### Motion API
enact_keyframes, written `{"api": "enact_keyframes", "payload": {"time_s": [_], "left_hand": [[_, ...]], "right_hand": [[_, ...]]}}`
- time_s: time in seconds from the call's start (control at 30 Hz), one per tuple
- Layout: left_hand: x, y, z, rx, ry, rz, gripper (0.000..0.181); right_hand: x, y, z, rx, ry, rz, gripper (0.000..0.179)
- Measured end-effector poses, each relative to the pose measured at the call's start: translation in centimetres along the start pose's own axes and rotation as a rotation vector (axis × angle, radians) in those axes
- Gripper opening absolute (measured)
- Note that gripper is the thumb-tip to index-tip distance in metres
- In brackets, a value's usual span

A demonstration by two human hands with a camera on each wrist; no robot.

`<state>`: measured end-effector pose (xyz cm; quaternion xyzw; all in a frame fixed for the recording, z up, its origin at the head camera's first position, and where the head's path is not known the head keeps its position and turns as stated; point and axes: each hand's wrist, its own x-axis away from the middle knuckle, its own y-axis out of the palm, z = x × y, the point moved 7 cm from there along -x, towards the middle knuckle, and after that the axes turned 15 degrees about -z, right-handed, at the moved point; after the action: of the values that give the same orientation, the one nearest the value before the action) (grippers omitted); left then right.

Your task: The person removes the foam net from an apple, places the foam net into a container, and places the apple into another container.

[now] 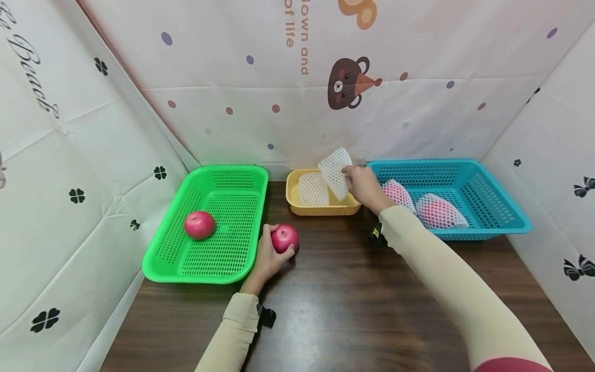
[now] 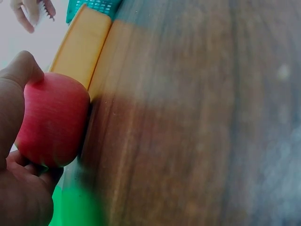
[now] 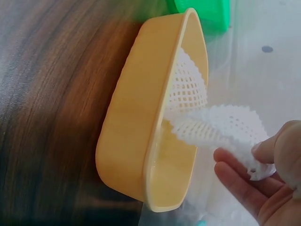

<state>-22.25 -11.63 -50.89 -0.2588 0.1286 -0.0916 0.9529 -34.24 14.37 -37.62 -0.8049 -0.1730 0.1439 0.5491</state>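
My left hand point(image 1: 269, 257) grips a red apple point(image 1: 285, 238) between thumb and fingers, just right of the green basket. In the left wrist view the apple point(image 2: 54, 120) sits low by the wooden table top. My right hand point(image 1: 364, 186) pinches a white foam fruit net point(image 1: 337, 173) by its edge, above the yellow tray point(image 1: 323, 211). The right wrist view shows that net point(image 3: 221, 127) between thumb and fingers, its far end over the tray's rim. Another foam net point(image 1: 313, 189) lies inside the tray.
At the left, the green basket point(image 1: 251, 206) holds one red apple point(image 1: 200, 225). A blue basket point(image 1: 499, 206) at the right holds two net-wrapped fruits point(image 1: 439, 212), partly behind my right arm. A patterned white cloth point(image 1: 232, 67) hangs behind the dark wooden table point(image 1: 334, 294).
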Motion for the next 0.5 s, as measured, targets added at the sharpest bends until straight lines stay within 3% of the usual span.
{"api": "enact_keyframes", "payload": {"time_s": [0.2,0.5], "left_hand": [[0.0,-0.2,0.1,-0.002,-0.008,0.002,0.061],[0.1,-0.1,0.1,0.003,-0.004,-0.004,0.061]], "right_hand": [[-0.6,0.6,1.0,-0.054,0.102,-0.032,0.033],[-1.1,2.3,1.8,-0.065,0.168,-0.059,0.033]]}}
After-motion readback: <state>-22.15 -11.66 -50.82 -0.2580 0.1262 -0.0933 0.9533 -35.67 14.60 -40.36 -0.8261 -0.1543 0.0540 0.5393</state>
